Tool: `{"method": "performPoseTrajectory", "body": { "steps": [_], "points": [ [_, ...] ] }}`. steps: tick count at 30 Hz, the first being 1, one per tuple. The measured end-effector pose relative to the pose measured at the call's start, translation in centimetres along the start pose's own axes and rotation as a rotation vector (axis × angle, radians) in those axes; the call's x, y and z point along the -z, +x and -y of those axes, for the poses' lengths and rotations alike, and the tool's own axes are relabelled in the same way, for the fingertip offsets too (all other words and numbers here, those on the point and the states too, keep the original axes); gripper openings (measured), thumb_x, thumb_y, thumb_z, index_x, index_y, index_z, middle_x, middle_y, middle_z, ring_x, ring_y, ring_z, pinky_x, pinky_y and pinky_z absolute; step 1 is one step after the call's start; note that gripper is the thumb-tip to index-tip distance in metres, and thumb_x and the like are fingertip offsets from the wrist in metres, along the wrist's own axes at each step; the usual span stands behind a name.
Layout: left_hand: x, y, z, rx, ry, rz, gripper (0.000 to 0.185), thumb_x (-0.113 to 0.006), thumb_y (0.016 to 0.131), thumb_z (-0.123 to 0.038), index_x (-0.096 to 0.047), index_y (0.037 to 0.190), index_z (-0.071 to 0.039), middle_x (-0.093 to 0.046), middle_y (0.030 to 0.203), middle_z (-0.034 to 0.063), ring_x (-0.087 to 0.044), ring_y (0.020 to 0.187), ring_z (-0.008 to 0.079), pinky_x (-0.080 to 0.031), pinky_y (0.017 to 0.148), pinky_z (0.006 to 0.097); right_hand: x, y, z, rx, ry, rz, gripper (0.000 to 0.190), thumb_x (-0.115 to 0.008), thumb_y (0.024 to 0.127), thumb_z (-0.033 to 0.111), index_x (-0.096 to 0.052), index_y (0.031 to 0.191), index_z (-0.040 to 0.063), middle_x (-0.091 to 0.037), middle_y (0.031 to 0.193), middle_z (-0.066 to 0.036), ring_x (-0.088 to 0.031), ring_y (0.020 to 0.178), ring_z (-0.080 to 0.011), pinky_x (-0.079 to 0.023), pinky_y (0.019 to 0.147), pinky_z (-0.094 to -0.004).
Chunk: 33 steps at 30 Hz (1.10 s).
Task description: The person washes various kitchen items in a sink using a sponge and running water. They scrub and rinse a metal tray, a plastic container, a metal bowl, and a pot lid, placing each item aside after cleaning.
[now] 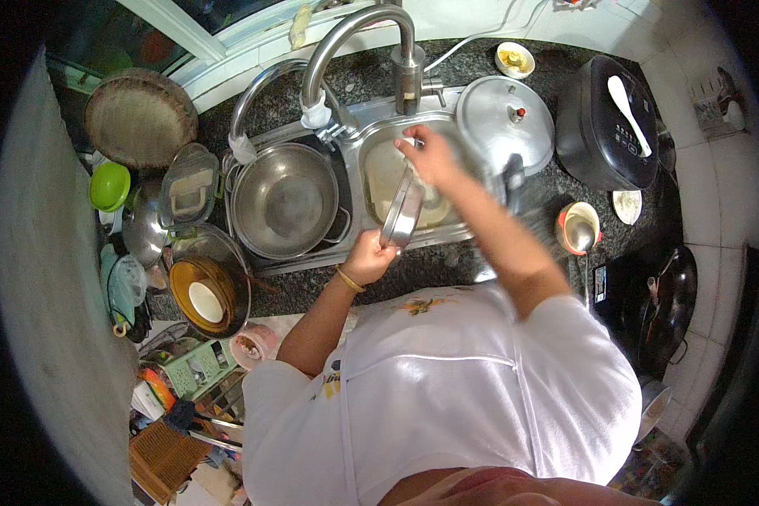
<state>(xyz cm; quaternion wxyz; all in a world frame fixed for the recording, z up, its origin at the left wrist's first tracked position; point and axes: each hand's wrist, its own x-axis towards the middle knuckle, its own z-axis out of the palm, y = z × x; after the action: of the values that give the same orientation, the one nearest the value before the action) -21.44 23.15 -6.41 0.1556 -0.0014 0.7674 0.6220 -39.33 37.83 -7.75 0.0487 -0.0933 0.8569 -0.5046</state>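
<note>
Over the right basin of a steel sink [370, 155], my left hand [372, 256] grips the near edge of a shallow metal pan or lid [405, 212], which is tilted on its side. My right hand [427, 155] is at its far end, fingers bent around something whitish, perhaps a cloth; blur hides the detail. Cloudy water or residue lies in the basin below. A large steel wok [284, 201] with loop handles rests over the left basin. A curved steel faucet [360, 31] arches above the sink.
Right of the sink lie a pressure cooker lid [506, 126], a black rice cooker [598, 126] bearing a white paddle [629, 114], and a small pot [563, 231] with a ladle. Stacked bowls [193, 272], glass lids and a green bowl [109, 186] crowd the left side.
</note>
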Motion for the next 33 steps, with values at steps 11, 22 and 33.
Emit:
{"method": "performPoseTrajectory", "body": {
  "steps": [11,22,33],
  "points": [
    [1.1,-2.4,-0.1,-0.132,-0.459,-0.031,0.010,-0.061,0.074,0.003,-0.059,0.081,-0.004,-0.053,0.069,-0.0058,-0.047,0.060,0.0061,-0.041,0.056,0.0239,3.4,1.9,-7.8,-0.527,0.750,0.260,0.055,-0.061,0.082,0.048,-0.062,0.110,0.001,-0.064,0.092,-0.013,-0.058,0.072,-0.0225,-0.048,0.067,-0.0403],
    [5.0,-6.6,0.8,0.028,-0.129,-0.116,0.009,-0.062,0.072,-0.003,-0.062,0.080,0.001,-0.058,0.070,-0.0008,-0.052,0.066,0.0093,-0.044,0.060,0.0274,2.4,-0.7,-13.0,-0.382,0.277,0.306,0.054,-0.060,0.082,0.050,-0.060,0.102,0.000,-0.057,0.081,-0.009,-0.053,0.062,-0.0195,-0.045,0.056,-0.0358],
    [11.3,-22.5,-4.7,-0.115,0.197,-0.745,0.025,-0.058,0.072,0.001,-0.059,0.096,0.002,-0.060,0.076,0.0194,-0.059,0.068,0.0279,-0.046,0.064,0.0334,0.1,-2.8,-16.6,-0.264,0.029,0.472,0.054,-0.059,0.082,0.052,-0.059,0.094,-0.001,-0.050,0.069,-0.005,-0.049,0.053,-0.0164,-0.042,0.044,-0.0313]
  ]
}}
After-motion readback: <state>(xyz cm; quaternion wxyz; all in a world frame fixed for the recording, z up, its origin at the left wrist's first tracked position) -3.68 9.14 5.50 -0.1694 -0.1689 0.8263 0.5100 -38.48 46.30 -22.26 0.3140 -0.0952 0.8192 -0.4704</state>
